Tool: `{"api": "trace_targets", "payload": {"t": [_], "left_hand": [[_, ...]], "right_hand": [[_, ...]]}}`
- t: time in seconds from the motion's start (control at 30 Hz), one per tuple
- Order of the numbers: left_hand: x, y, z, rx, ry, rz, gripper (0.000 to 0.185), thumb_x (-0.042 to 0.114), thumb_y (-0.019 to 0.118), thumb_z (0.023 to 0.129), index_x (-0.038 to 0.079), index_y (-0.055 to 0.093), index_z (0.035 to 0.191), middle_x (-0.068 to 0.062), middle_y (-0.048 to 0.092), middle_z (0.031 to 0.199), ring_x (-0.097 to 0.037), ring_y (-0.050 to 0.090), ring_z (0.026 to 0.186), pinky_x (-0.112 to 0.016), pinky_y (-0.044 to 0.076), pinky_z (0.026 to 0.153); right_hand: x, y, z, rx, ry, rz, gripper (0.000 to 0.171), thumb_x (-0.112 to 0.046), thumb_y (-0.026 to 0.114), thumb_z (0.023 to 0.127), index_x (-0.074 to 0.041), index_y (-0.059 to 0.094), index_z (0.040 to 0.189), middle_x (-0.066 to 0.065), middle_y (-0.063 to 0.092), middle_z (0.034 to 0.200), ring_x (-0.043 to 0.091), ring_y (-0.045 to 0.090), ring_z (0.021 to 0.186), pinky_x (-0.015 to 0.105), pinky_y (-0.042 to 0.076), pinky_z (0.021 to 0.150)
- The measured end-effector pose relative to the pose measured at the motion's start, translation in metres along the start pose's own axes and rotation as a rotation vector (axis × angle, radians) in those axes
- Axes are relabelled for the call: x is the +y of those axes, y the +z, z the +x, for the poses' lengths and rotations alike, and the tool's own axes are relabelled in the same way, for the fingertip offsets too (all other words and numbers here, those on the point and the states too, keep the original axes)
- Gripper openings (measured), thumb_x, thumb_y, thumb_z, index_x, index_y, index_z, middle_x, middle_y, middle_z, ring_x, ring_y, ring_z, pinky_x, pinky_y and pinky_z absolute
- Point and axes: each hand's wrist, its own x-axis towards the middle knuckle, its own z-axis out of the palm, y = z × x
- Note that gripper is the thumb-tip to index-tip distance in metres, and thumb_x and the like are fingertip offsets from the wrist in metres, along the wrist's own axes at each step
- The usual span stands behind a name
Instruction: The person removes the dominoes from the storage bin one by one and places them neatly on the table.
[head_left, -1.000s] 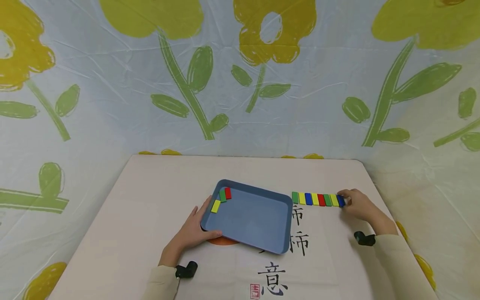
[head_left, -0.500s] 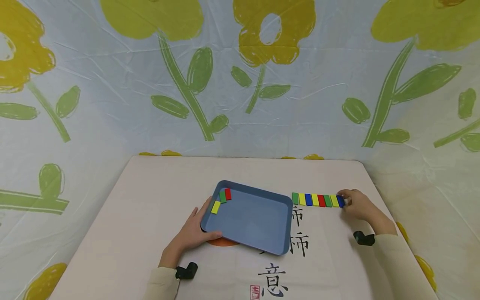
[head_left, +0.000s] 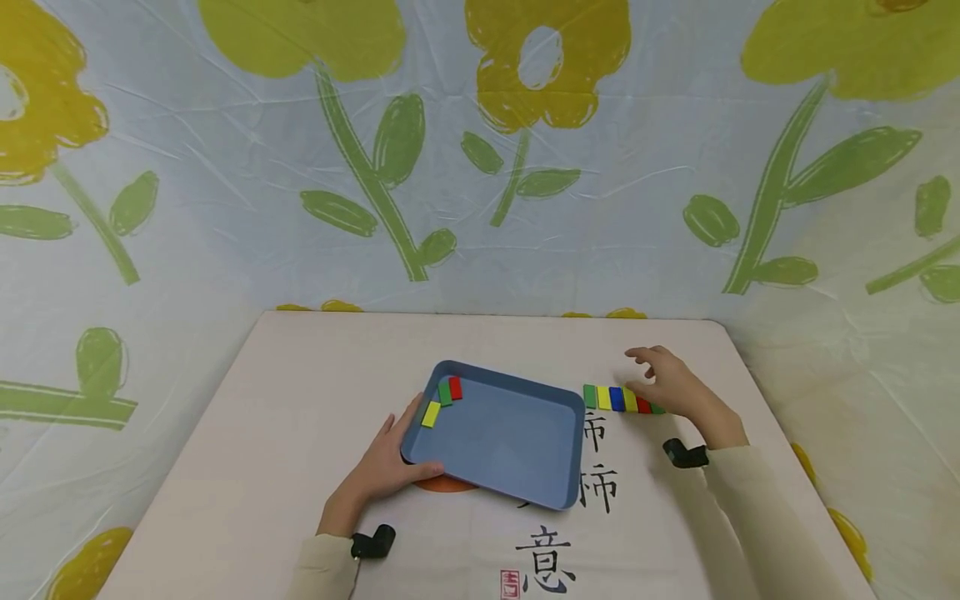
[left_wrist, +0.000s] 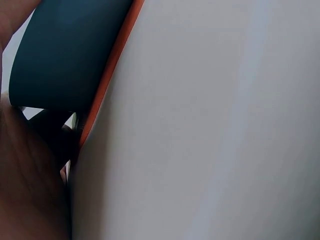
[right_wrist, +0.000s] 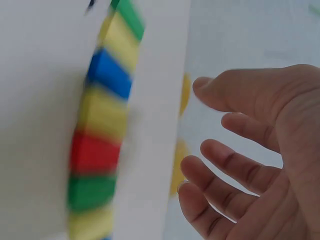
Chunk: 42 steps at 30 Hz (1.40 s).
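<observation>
Fingers (head_left: 637, 357) of the right hand (head_left: 670, 385) hang loose above the block row (head_left: 615, 398), left hand (head_left: 382, 467) gripping the tray (head_left: 510, 442).

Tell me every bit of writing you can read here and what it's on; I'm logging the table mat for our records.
"柿" on the mat, right of the tray, partly cut off by the tray's rim.
"柿" on the mat, just below the first.
"意" on the mat, near the front edge.
Red seal beside "意": too small to read.
Blocks, tray and backdrop: no writing.
</observation>
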Motion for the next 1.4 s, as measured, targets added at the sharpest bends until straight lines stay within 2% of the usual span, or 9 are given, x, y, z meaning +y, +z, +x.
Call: {"api": "trace_targets", "payload": {"t": [0.27, 0.47, 0.63, 0.9, 1.07, 1.23, 1.4], "left_hand": [[0.000, 0.000, -0.001, 0.003, -0.003, 0.008, 0.112, 0.066, 0.079, 0.077, 0.048, 0.010, 0.163, -0.008, 0.027, 0.170, -0.049, 0.008, 0.158, -0.080, 0.027, 0.112], [0.000, 0.000, -0.001, 0.002, -0.009, 0.011, 0.112, 0.067, 0.079, 0.076, 0.050, 0.010, 0.163, -0.006, 0.026, 0.171, -0.048, 0.008, 0.158, -0.079, 0.027, 0.112], [0.000, -0.001, -0.001, 0.006, -0.007, 0.021, 0.112, 0.069, 0.078, 0.076, 0.050, 0.009, 0.163, -0.007, 0.026, 0.171, -0.048, 0.008, 0.158, -0.079, 0.027, 0.112], [0.001, -0.001, -0.002, 0.004, 0.005, 0.018, 0.112, 0.067, 0.078, 0.077, 0.049, 0.009, 0.163, -0.007, 0.027, 0.170, -0.049, 0.009, 0.157, -0.079, 0.027, 0.113], [0.001, -0.001, -0.001, 0.009, 0.022, 0.014, 0.112, 0.066, 0.078, 0.077, 0.049, 0.009, 0.163, -0.002, 0.026, 0.171, -0.048, 0.009, 0.158, -0.076, 0.026, 0.115], [0.000, -0.002, -0.001, 0.006, 0.031, 0.004, 0.112, 0.064, 0.080, 0.078, 0.049, 0.009, 0.163, -0.002, 0.025, 0.171, -0.048, 0.008, 0.158, -0.076, 0.025, 0.116], [0.000, -0.002, -0.002, 0.001, 0.020, 0.007, 0.111, 0.065, 0.079, 0.078, 0.051, 0.008, 0.162, -0.002, 0.025, 0.171, -0.049, 0.008, 0.158, -0.078, 0.026, 0.114]], "right_hand": [[-0.072, 0.026, 0.026, -0.042, -0.168, 0.048, 0.055, -0.020, 0.073, 0.096, 0.001, 0.055, 0.143, 0.026, 0.058, 0.130, 0.038, 0.064, 0.102, 0.048, 0.058, 0.080], [-0.122, 0.065, 0.042, -0.104, -0.267, 0.074, 0.054, -0.022, 0.075, 0.095, -0.001, 0.058, 0.141, 0.020, 0.061, 0.128, 0.031, 0.065, 0.104, 0.044, 0.059, 0.085], [-0.153, 0.096, 0.053, -0.156, -0.313, 0.108, 0.052, -0.021, 0.075, 0.095, -0.001, 0.059, 0.140, 0.017, 0.063, 0.126, 0.028, 0.063, 0.105, 0.042, 0.057, 0.091], [-0.177, 0.128, 0.075, -0.179, -0.309, 0.142, 0.052, -0.020, 0.075, 0.095, -0.001, 0.058, 0.141, 0.008, 0.063, 0.104, 0.017, 0.054, 0.088, 0.033, 0.050, 0.079], [-0.187, 0.140, 0.088, -0.166, -0.301, 0.141, 0.048, -0.016, 0.074, 0.095, 0.002, 0.061, 0.137, 0.006, 0.062, 0.092, 0.015, 0.053, 0.080, 0.029, 0.047, 0.071], [-0.197, 0.148, 0.092, -0.186, -0.252, 0.135, 0.039, -0.017, 0.071, 0.097, 0.002, 0.062, 0.130, 0.000, 0.053, 0.073, 0.011, 0.046, 0.063, 0.024, 0.037, 0.058], [-0.199, 0.151, 0.093, -0.215, -0.237, 0.133, 0.042, -0.019, 0.072, 0.097, -0.001, 0.061, 0.133, 0.000, 0.055, 0.075, 0.010, 0.048, 0.064, 0.023, 0.038, 0.058]]}}
